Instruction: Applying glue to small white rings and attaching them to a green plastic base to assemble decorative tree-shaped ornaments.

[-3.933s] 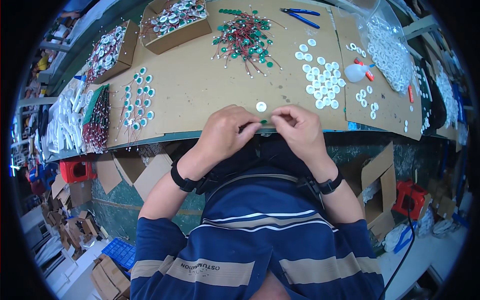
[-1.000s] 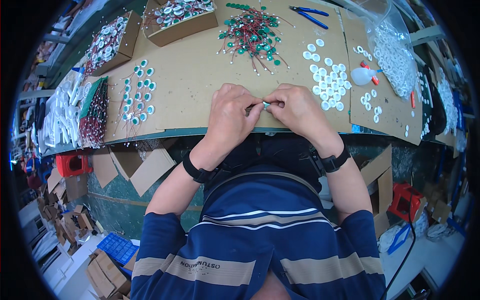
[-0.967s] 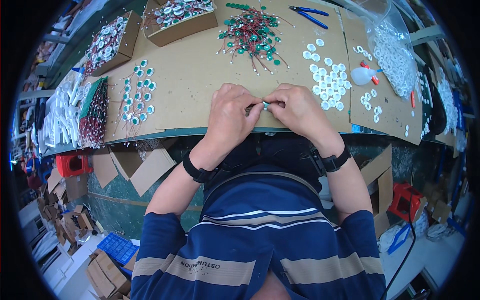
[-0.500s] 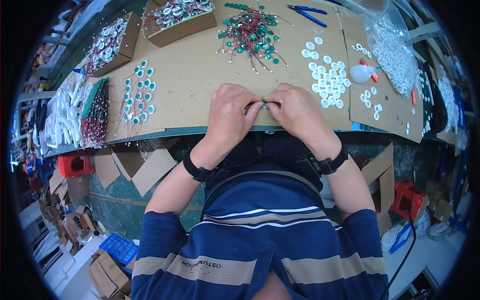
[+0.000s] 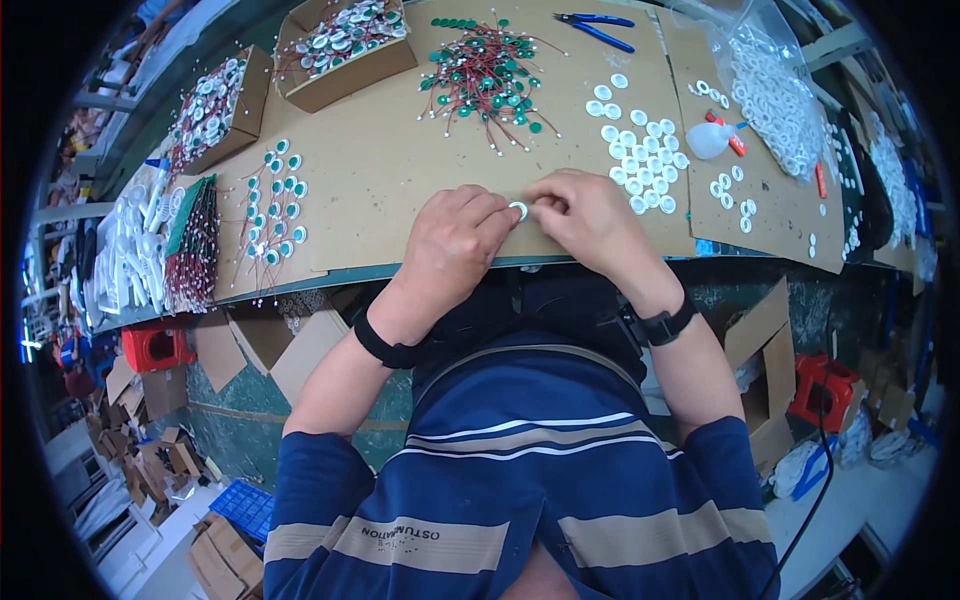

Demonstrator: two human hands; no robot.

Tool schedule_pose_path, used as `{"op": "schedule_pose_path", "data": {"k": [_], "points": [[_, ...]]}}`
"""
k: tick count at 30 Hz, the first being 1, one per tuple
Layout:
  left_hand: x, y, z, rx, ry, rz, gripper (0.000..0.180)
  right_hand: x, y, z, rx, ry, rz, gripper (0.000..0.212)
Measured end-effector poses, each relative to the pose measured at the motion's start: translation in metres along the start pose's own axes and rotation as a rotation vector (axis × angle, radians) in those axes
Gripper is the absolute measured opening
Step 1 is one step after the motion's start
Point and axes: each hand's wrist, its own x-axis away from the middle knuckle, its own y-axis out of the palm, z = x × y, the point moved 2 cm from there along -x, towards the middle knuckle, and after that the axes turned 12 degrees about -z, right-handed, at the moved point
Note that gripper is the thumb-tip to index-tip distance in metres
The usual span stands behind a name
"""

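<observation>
While both hands' fingers pinch it, the white ring (image 5: 518,210) faces up, without long axis.

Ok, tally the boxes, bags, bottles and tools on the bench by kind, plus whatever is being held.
open cardboard boxes: 2
blue-handled pliers: 1
white squeeze bottle: 1
clear bag of white rings: 1
white ring, held: 1
Total: 6
</observation>
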Motion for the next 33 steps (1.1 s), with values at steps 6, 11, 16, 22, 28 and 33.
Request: {"op": "schedule_pose_path", "data": {"k": [6,11,16,22,28,33], "points": [[-0.012,0.0,0.004,-0.005,0.021,-0.032,0.015,0.049,-0.043,0.025,-0.177,0.036,0.387,0.022],[-0.022,-0.002,0.014,0.053,-0.038,-0.001,0.016,0.081,-0.087,0.077,-0.18,0.141,0.829,0.03],[-0.03,-0.004,0.022,0.044,-0.059,0.022,0.017,0.075,-0.128,0.086,0.253,0.186,1.006,0.038],[-0.031,-0.011,0.019,0.073,-0.029,-0.036,0.018,0.049,-0.136,0.105,0.37,0.216,0.893,0.045],[-0.027,-0.005,0.01,0.106,-0.04,-0.03,0.019,0.044,-0.128,0.097,0.172,0.316,0.739,0.05],[-0.024,0.002,0.006,0.1,-0.053,0.01,0.02,0.052,-0.076,0.056,-0.478,-0.043,0.501,0.048]]}}
